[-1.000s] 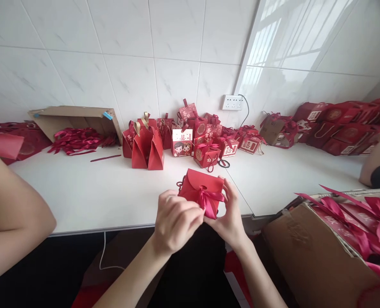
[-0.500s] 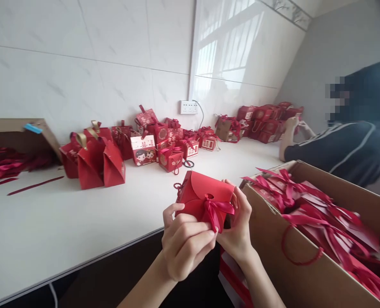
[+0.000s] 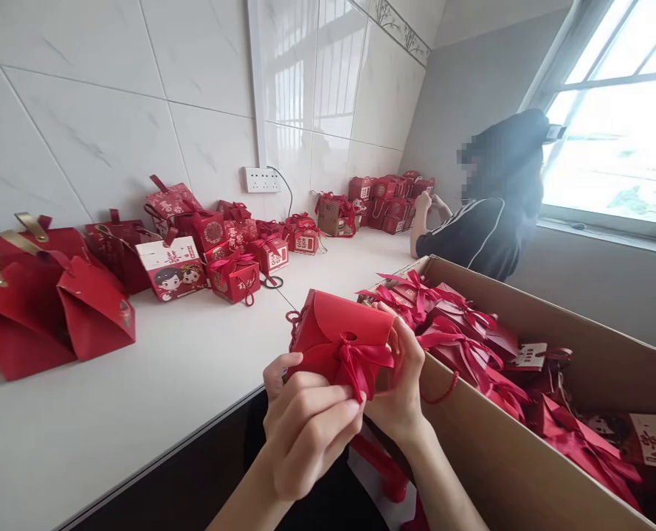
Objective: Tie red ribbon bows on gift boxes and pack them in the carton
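Observation:
A red gift box with a curved flap is held up between my hands, just off the front edge of the table. A crimson ribbon bow is tied on its front, and a red cord loop hangs at its left side. My left hand is closed round the lower left of the box, its thumb and fingertips at the ribbon's hanging tail. Gripping the box from the right is my right hand, with its fingers behind the top right corner and partly hidden.
An open cardboard box full of ribboned red gift boxes stands at the right. More red gift boxes line the white table along the tiled wall. Beyond the carton, a person handles something near the stacked boxes.
The view has swung right, bringing the window and more of the carton into sight. Both hands keep hold of the same gift box, with almost no change in grip.

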`<state>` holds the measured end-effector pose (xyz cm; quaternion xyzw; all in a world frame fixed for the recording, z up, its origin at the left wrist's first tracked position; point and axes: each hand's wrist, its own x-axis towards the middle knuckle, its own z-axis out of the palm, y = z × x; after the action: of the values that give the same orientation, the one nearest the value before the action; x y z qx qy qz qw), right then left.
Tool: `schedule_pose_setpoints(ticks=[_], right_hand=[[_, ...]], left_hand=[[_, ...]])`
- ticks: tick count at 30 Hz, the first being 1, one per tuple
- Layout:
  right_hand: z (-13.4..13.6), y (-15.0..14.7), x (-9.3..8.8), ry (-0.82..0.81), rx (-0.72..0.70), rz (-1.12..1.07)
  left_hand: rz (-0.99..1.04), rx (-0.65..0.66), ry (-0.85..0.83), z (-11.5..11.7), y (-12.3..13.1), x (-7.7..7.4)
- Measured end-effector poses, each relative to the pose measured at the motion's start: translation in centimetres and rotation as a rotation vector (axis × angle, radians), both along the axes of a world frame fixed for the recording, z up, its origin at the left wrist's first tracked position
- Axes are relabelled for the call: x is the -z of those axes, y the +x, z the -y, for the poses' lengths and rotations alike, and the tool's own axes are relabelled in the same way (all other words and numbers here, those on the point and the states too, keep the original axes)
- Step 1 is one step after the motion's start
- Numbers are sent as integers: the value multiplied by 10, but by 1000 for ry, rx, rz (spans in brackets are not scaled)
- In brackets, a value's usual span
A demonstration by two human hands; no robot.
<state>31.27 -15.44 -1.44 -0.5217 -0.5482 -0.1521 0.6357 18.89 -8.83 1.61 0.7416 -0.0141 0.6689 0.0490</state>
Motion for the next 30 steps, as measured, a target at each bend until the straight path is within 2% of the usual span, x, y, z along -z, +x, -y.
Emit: schedule_pose_setpoints(ticks=[10,19,24,30], right_hand=[[11,-1,-8,40,64,6],[24,-1,-14,23,101,16],[27,-1,-16,32,122,57],[30,1,-20,26,168,118]], left_hand=[[-8,-1,35,11,2,-10],[58,102,-95,26,8,-14],[99,117,-129,31,11,-16],[22,148,-66,28,6,-17]])
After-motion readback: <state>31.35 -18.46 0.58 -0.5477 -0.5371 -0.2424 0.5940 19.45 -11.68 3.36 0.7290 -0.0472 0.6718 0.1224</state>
